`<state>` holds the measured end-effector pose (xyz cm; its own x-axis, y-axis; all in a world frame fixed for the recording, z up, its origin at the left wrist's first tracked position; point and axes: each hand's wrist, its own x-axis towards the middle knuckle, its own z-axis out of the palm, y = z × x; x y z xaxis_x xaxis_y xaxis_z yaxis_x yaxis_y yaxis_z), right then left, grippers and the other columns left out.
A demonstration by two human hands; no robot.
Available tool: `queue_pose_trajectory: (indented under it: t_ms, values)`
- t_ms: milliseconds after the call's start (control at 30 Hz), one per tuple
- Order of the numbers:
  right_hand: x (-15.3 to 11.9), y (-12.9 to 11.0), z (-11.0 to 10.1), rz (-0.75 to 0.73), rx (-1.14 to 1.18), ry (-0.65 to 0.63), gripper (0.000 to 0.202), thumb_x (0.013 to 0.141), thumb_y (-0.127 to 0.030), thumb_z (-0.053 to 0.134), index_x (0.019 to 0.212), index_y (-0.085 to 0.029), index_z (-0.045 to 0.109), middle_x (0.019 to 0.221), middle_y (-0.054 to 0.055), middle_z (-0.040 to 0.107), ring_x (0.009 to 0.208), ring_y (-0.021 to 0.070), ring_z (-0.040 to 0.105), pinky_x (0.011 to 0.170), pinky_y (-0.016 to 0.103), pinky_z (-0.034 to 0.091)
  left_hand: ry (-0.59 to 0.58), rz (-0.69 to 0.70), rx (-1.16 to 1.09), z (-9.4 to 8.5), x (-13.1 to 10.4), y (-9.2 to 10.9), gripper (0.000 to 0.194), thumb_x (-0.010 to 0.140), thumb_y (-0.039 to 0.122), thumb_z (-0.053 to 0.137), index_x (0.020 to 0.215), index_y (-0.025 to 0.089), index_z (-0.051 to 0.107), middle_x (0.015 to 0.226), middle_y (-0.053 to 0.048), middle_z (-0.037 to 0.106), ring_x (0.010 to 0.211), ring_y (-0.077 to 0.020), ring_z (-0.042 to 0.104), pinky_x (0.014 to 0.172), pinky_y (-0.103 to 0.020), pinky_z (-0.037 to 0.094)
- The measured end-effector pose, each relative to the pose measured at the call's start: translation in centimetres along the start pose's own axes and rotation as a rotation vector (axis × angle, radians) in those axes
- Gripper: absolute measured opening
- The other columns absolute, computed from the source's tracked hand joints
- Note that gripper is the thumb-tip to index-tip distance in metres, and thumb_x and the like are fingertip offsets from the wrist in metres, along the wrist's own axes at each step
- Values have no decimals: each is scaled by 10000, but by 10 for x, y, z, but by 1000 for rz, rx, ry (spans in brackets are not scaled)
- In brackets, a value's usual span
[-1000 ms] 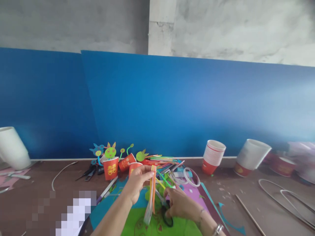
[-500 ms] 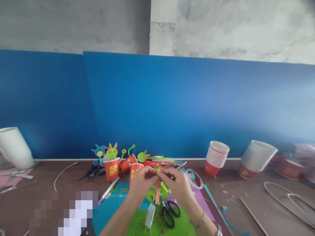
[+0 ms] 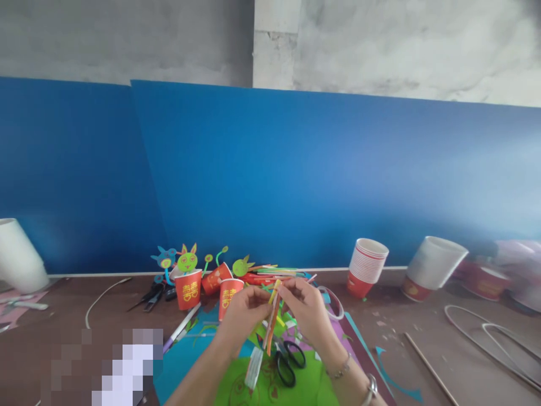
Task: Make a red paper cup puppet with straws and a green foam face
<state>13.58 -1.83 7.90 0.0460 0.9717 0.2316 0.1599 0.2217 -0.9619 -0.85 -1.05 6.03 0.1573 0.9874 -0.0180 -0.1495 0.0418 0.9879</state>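
Observation:
A small bundle of thin orange, yellow and white strips point(image 3: 273, 327) hangs slanting between my hands; whether they are paper or straws I cannot tell. My right hand point(image 3: 306, 309) pinches the bundle near its upper end. On the other side my left hand point(image 3: 244, 310) has its thumb and fingers closed at the strips' edge. Just below lie black-handled scissors point(image 3: 290, 363) and a small white printed packet point(image 3: 254, 367). They rest on green paper point(image 3: 257, 392) bearing drawn outlines. A red paper cup point(image 3: 230, 293) stands behind my left hand.
Behind are more red cups point(image 3: 188, 290) with green and blue cut-out figures, and a pile of coloured strips point(image 3: 287, 276). Stacked cups point(image 3: 367, 268) stand right, near a wrapped stack point(image 3: 433, 268). A wooden stick point(image 3: 431, 369) and a cable point(image 3: 486, 338) lie rightward. A blue partition point(image 3: 296, 180) borders the table.
The bundle has turned from nearly upright to slanted, its top now showing above my fingers. My hands have moved slightly apart. The whole view has shifted a little.

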Motion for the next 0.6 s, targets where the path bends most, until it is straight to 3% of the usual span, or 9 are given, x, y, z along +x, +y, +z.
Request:
queue_pose_trajectory:
  t_ms: [233,333,467,600]
  values:
    - [4,8,-2,3,-19,37,309,768,-459,632,688,-163,596,573,0,581,479,109,478,446,225,378,71,238,300,-1,-6,2,90,714,220,639,761,166,693,767,-54,697,750,-203,645,688,-285,495]
    - [6,9,-7,7,-52,-38,316,778,-462,624,675,-167,578,538,-20,551,464,102,462,438,220,358,-28,314,424,-5,-9,6,97,752,218,603,701,176,674,747,-45,670,745,-189,620,684,-269,472]
    - [6,8,-14,65,-56,-238,336,762,-474,647,649,-168,567,514,-37,527,446,95,461,435,219,348,-236,236,449,-10,-16,20,35,738,176,607,740,183,642,733,-22,642,729,-167,590,672,-248,440]
    - [5,5,-15,139,-6,-292,364,702,-500,701,626,-170,567,461,-54,497,400,81,424,392,205,288,-298,150,343,-14,-16,28,100,681,171,682,752,179,612,710,5,605,667,-133,543,636,-232,414]
